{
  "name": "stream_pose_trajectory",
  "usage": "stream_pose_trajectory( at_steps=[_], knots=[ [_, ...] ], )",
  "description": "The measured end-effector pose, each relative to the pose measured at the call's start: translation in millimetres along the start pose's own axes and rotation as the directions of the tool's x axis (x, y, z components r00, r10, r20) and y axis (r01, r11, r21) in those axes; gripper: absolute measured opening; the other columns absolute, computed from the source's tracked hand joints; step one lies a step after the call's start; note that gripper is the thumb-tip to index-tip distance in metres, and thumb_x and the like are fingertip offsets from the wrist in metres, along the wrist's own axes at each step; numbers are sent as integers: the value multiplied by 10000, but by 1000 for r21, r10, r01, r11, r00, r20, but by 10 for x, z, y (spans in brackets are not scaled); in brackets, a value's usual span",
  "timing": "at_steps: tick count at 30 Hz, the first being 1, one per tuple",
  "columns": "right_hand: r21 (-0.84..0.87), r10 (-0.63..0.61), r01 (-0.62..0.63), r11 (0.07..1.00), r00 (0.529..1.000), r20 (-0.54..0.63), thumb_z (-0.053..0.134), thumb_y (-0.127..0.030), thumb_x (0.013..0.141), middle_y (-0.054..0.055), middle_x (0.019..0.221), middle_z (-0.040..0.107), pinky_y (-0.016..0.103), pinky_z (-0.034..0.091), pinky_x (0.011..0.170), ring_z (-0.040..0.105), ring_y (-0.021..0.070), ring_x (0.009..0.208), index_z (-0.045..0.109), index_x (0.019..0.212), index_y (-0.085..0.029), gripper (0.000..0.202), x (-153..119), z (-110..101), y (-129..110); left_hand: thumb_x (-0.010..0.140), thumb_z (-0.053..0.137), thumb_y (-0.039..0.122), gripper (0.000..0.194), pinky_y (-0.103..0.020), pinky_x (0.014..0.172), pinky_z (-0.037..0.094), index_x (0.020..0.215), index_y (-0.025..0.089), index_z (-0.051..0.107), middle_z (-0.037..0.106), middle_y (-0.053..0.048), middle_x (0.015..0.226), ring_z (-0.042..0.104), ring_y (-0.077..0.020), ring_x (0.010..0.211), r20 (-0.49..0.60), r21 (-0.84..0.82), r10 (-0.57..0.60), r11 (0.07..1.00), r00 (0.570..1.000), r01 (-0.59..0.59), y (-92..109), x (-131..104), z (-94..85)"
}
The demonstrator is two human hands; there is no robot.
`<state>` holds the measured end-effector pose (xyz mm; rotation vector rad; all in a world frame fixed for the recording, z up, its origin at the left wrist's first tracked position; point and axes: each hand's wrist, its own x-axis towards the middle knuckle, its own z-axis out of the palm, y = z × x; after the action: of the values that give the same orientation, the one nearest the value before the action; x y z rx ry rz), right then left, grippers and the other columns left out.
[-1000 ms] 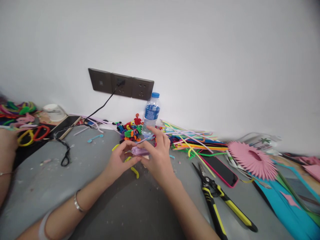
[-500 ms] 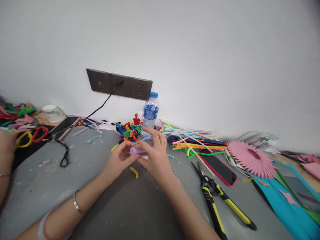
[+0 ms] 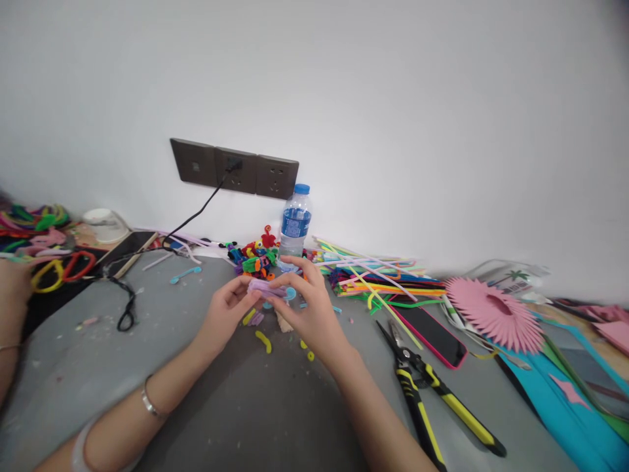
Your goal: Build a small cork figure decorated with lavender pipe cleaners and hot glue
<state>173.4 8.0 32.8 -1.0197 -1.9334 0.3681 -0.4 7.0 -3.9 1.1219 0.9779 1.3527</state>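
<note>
A short lilac piece, apparently bent pipe cleaner (image 3: 266, 290), is held between my two hands above the grey table. My left hand (image 3: 226, 319) pinches its left end between thumb and fingers. At the other end, the thumb and a finger of my right hand (image 3: 314, 318) close on it, other fingers raised. Just behind it shows a light blue curl (image 3: 290, 294). Below lie a curved yellow pipe cleaner piece (image 3: 264, 341), a small yellow ring (image 3: 310, 356) and a lilac scrap (image 3: 256, 318). Colourful pipe cleaner figures (image 3: 258, 257) stand just beyond.
A water bottle (image 3: 295, 226) stands by the wall. To the right are a pipe cleaner pile (image 3: 393, 285), a phone (image 3: 435, 335), yellow-black shears (image 3: 432, 388) and a pink paper ring (image 3: 491, 313). At far left, another person's hand (image 3: 14, 288) is near scissors (image 3: 49, 275).
Both hands have shifted slightly, and the lilac piece has turned and moved a little left and up. The blue curl and small scraps beneath the hands now show.
</note>
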Motion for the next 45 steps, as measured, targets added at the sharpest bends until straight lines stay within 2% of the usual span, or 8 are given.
stream_pose_trajectory(
  at_steps=[4,8,13,16,21,30,38,45],
  knots=[
    [32,-19,21,999,999,-47,729,-149,812,92,1241,614,480,422,1016,561,268,1197,691,873,-239,115,-5,28,6,694,829,404,324,-247,698,538,875,165,708,714,-35,837,652,-167,759,18,-29,11,1000,1000,-11,-21,3,-22],
    [-22,-71,68,997,991,-116,722,-146,817,83,1237,619,472,435,989,567,268,1169,706,847,-245,104,-18,47,13,678,849,327,292,-244,760,528,897,180,723,730,-31,879,662,-174,833,2,-60,34,998,999,-34,-37,7,-33],
    [-110,-140,119,987,969,-203,717,-165,832,66,1248,623,484,415,1001,563,272,1172,710,814,-266,103,-33,98,-5,649,871,328,340,-240,786,520,924,185,731,745,-35,909,665,-170,861,-56,-116,19,993,998,-25,-49,2,-15],
    [-109,-142,122,987,969,-203,728,-192,832,76,1253,621,479,424,983,571,276,1167,709,851,-267,80,-42,127,-19,665,862,341,330,-228,768,518,930,192,732,746,-25,894,660,-156,833,-84,-131,19,991,996,-30,-55,0,-17],
    [-86,-110,97,992,978,-175,743,-196,817,89,1242,623,486,413,994,555,283,1187,698,918,-259,127,-60,173,-29,699,837,352,286,-227,728,522,912,185,743,744,-27,871,659,-155,798,-90,-123,16,992,996,-27,-64,11,-38],
    [21,19,-16,1000,985,-172,733,-170,818,76,1240,606,485,409,1021,554,270,1191,716,874,-265,112,-73,221,-18,680,848,348,277,-216,714,517,873,187,732,745,-17,845,646,-139,757,-110,-118,21,992,994,-34,-60,11,-37],
    [44,46,-39,998,983,-178,725,-160,822,72,1257,604,498,395,1036,551,272,1203,733,825,-266,106,-75,223,-32,642,853,409,340,-252,673,533,859,175,736,759,-45,829,665,-174,732,-137,-64,2,998,991,-11,-65,7,-37],
    [77,53,-38,996,978,-204,716,-143,819,91,1268,582,490,398,1038,535,276,1230,692,839,-240,102,-87,255,-30,669,837,399,317,-275,738,538,873,182,730,755,-43,863,674,-188,799,-129,-82,20,996,991,-31,-34,-1,3]
  ],
)
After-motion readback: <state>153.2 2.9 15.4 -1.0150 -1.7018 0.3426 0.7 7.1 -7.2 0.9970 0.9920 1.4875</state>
